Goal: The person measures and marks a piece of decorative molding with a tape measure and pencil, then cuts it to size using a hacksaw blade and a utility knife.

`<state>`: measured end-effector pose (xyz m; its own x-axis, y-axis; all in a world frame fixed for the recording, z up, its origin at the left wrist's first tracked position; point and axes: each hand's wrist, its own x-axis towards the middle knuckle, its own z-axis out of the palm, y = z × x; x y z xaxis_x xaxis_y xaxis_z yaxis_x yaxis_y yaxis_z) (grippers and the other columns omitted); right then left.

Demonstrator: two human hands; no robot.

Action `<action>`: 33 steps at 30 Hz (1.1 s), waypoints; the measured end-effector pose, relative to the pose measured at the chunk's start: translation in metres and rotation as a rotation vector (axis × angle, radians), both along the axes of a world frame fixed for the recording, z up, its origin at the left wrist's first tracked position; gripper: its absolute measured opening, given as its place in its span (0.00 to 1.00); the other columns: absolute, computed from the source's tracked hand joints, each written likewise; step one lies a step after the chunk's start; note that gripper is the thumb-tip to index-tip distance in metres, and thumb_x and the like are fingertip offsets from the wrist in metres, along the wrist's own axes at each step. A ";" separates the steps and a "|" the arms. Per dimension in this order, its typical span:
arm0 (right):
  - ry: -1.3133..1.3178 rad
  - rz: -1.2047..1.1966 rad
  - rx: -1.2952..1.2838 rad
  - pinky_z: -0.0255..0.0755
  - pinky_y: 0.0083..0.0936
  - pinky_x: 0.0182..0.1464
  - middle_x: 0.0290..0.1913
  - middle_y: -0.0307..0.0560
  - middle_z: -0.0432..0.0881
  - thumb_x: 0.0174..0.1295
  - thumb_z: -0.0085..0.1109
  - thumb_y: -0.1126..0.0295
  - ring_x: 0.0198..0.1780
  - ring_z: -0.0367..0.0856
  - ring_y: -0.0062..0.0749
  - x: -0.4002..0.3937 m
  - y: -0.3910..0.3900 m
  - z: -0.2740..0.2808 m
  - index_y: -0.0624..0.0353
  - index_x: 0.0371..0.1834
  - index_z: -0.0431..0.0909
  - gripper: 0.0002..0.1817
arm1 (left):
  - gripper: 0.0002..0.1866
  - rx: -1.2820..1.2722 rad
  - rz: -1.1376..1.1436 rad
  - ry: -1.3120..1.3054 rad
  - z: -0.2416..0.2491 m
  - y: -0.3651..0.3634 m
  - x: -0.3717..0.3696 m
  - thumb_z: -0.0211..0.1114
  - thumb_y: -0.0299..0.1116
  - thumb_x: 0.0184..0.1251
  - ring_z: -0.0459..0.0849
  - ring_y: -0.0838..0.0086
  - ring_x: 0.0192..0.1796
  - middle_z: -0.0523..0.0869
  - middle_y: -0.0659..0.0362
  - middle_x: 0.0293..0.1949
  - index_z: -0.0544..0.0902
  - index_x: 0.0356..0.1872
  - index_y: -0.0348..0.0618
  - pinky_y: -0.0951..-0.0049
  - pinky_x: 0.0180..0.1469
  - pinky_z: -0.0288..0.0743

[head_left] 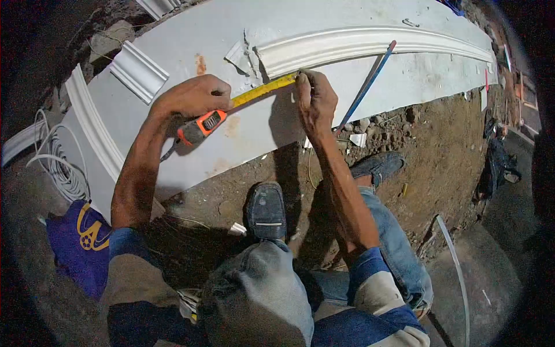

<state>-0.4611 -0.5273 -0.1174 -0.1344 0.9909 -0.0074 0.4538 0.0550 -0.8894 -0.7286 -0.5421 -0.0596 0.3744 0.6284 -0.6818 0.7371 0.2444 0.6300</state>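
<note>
Down low, the left hand [193,95] is clamped over the orange tape measure [200,128], while the right hand [315,101] pinches the yellow blade [263,91] flat on the white board [243,139] just below the curved moulding [370,40]. Probably the blade could slip or kink if either grip loosens, spoiling the reading.

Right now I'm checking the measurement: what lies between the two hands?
In the head view, the yellow tape blade spans from the left hand to the right hand, across the white panel.
</note>
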 end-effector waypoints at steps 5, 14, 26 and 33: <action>-0.050 0.070 0.369 0.76 0.26 0.41 0.38 0.50 0.82 0.59 0.60 0.81 0.36 0.82 0.33 0.002 0.000 -0.015 0.63 0.51 0.79 0.16 | 0.16 0.066 0.011 0.013 -0.004 0.006 -0.007 0.63 0.42 0.60 0.75 0.74 0.26 0.77 0.59 0.20 0.80 0.27 0.37 0.68 0.31 0.69; -0.075 -0.002 0.363 0.78 0.25 0.40 0.37 0.49 0.82 0.51 0.64 0.86 0.38 0.85 0.32 -0.006 0.000 -0.021 0.61 0.45 0.81 0.17 | 0.16 0.055 0.053 0.032 -0.001 0.006 -0.004 0.62 0.42 0.63 0.75 0.74 0.27 0.78 0.57 0.22 0.80 0.28 0.37 0.68 0.33 0.70; -0.104 -0.014 0.405 0.78 0.21 0.35 0.35 0.48 0.82 0.50 0.64 0.87 0.34 0.83 0.30 -0.011 0.005 -0.020 0.61 0.43 0.81 0.16 | 0.16 0.034 0.109 0.064 -0.006 0.005 -0.003 0.60 0.43 0.65 0.73 0.75 0.25 0.75 0.60 0.20 0.78 0.26 0.39 0.68 0.29 0.68; -0.142 -0.018 0.386 0.74 0.26 0.33 0.30 0.48 0.79 0.51 0.65 0.83 0.30 0.80 0.33 -0.013 0.009 -0.019 0.60 0.38 0.79 0.11 | 0.18 0.072 0.066 0.045 -0.010 0.007 -0.006 0.60 0.45 0.65 0.74 0.75 0.26 0.76 0.59 0.21 0.79 0.27 0.39 0.68 0.30 0.69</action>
